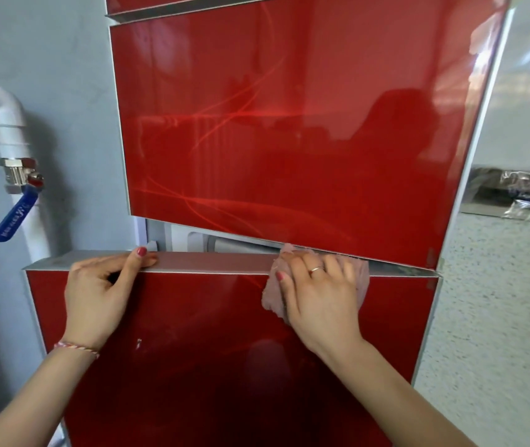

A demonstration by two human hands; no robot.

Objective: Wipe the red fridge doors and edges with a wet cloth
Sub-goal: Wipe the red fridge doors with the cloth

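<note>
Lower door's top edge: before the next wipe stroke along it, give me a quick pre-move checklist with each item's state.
1. Cloth on the silver top edge: ok.
2. Right hand presses the cloth flat: ok.
3. Left hand grips the edge, steadying the lower door: ok.
4. Edge between the hands free of objects: ok.
5. Cloth wet: cannot tell.
6. Middle door shut: not ok, ajar.
</note>
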